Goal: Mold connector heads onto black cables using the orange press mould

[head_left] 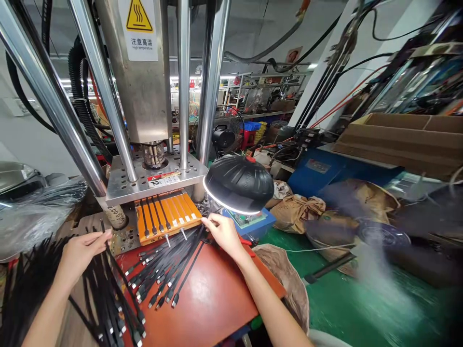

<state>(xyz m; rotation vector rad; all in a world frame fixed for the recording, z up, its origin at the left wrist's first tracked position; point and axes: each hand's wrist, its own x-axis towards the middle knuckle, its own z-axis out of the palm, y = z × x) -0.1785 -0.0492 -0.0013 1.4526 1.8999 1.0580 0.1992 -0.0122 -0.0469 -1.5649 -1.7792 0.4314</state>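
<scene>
My left hand (84,250) is closed in a pinch on a black cable, above a pile of black cables (108,299) with silvery connectors. An orange mould (184,208) lies under the metal press plate (195,177); several black cables rest in its left slots, and pale connector ends show at its right front. At the mould's right front corner, my right hand (224,234) has its thumb and forefinger pressed together; what they hold, if anything, is too small to tell. Below the mould, more black cables (170,265) are fanned over the red-brown board (202,303).
A black lamp (240,183) with a lit rim hangs right of the mould, over a blue control box (258,224). Upright steel rods surround the press. Sacks (298,212) and a blurred fan (383,236) stand at the right. Clear plastic bags (39,221) lie at the left.
</scene>
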